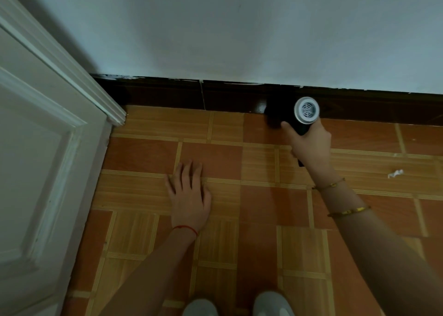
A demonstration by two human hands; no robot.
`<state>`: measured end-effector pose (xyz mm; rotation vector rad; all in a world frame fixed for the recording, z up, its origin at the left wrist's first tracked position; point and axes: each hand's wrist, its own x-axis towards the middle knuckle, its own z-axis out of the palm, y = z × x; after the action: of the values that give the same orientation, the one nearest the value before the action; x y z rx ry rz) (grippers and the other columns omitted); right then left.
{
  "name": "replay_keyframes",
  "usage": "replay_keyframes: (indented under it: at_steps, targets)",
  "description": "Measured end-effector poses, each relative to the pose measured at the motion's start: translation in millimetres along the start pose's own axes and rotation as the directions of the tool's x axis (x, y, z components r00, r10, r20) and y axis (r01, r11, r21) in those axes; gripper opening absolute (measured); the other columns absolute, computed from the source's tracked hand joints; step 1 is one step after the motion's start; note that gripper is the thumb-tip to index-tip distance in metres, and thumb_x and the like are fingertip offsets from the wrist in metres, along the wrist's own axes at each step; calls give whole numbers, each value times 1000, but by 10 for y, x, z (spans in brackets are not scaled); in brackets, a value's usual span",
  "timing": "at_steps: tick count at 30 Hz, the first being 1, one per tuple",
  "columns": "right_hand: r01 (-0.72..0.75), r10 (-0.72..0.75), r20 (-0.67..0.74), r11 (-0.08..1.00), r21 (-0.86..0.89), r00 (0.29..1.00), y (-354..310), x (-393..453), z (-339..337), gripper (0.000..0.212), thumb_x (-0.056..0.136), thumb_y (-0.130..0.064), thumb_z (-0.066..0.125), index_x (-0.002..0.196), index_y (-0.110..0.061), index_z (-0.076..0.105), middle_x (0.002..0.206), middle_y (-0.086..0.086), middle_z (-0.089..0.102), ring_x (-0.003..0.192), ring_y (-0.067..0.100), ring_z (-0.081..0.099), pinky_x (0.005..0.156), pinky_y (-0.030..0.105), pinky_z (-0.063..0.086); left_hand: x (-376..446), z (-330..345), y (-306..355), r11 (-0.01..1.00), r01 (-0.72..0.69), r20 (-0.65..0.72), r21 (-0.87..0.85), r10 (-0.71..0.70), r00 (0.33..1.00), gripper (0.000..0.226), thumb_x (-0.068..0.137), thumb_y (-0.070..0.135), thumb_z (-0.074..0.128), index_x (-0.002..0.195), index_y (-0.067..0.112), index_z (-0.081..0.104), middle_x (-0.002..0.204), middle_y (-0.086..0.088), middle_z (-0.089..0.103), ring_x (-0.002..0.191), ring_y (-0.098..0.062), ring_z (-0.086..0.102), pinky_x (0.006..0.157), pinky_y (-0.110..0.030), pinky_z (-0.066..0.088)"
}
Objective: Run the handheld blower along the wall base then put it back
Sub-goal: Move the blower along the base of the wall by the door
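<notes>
In the head view, the right hand (308,139) is closed around the handle of the black handheld blower with a round white grille at its back end (297,113). The blower is low, at the dark brown glossy skirting board (167,96) under the pale blue wall (215,28), and its dark nozzle points to the left along this board; I cannot tell if the nozzle touches it. The left hand (189,191) is open and lies flat on the orange and tan tiled floor (239,207), holding nothing; it seems to support the body.

The step in hand, I judge, is the sweep along the wall base. To do it well, the nozzle should stay close to the line where board and floor meet, tilted a little forward, and travel slowly toward the white panelled door (48,147) without scraping the board. A small white scrap of paper (395,173) lies well to the right, behind the airflow, so it may need a separate pass.
</notes>
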<state>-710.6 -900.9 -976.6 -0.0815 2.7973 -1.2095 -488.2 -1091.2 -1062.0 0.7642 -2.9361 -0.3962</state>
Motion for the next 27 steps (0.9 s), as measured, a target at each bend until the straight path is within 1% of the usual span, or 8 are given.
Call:
replay_keyframes:
  at_steps: [2, 6, 9, 11, 14, 16, 23, 27]
  targets:
    - [-12, 12, -30, 1000, -10, 999, 45, -12, -39, 70, 82, -56, 67, 135, -15, 48, 115, 7, 69, 93, 31, 70, 79, 42, 59, -1, -8, 1, 1000, -3, -2, 2, 3, 1000, 56, 96, 36, 35, 147, 15, 42, 155, -10, 39, 146, -32, 28, 118, -65, 14]
    - [55, -53, 41, 998, -33, 998, -15, -74, 29, 69, 84, -49, 69, 140, -16, 45, 121, 5, 68, 107, 26, 65, 81, 28, 50, -1, -15, 9, 1000, -6, -6, -5, 6, 1000, 56, 96, 36, 35, 147, 15, 43, 154, -11, 40, 145, -33, 29, 118, -66, 14]
    - [65, -64, 155, 998, -3, 986, -69, -96, 94, 67, 82, -50, 70, 136, -18, 46, 114, 4, 69, 93, 30, 70, 78, 39, 59, 0, -12, 5, 1000, -13, -18, -17, 13, 1000, 55, 95, 35, 36, 146, 14, 45, 153, -12, 41, 145, -33, 30, 117, -66, 15]
    - [38, -37, 133, 999, -5, 990, -46, -89, 65, 67, 81, -54, 68, 135, -20, 47, 111, 4, 70, 89, 31, 70, 76, 41, 60, -4, -9, 2, 1000, -19, -27, -17, 19, 999, 55, 95, 34, 36, 146, 14, 45, 153, -12, 41, 145, -33, 30, 117, -66, 15]
    - [-14, 13, -20, 998, -57, 1000, 54, -50, -80, 69, 84, -49, 68, 139, -15, 45, 120, 7, 68, 105, 28, 67, 81, 32, 53, -5, -7, 3, 1000, -17, -29, -23, 17, 999, 55, 96, 34, 36, 146, 14, 44, 153, -11, 41, 145, -32, 29, 118, -65, 13]
    - [-47, 43, -85, 997, -54, 996, 123, -34, -176, 70, 85, -49, 68, 140, -12, 44, 122, 11, 67, 106, 32, 66, 83, 37, 55, 1, -6, 10, 1000, -16, -27, -22, 16, 1000, 55, 96, 34, 36, 146, 14, 44, 154, -11, 40, 145, -32, 29, 118, -65, 13]
    - [56, -51, 145, 998, -25, 988, -12, -83, -54, 68, 79, -56, 67, 133, -19, 48, 108, 4, 71, 88, 32, 71, 75, 44, 60, -3, 0, 7, 1000, -15, -32, -19, 14, 999, 55, 96, 34, 36, 146, 13, 45, 153, -11, 40, 145, -32, 29, 118, -65, 13]
    - [-9, 10, 37, 999, -41, 999, 44, -65, -128, 68, 82, -53, 68, 135, -16, 48, 110, 8, 71, 91, 32, 71, 77, 42, 60, -7, 6, -3, 999, -22, -42, -28, 20, 999, 54, 96, 34, 36, 146, 14, 45, 152, -11, 41, 144, -32, 30, 118, -65, 13]
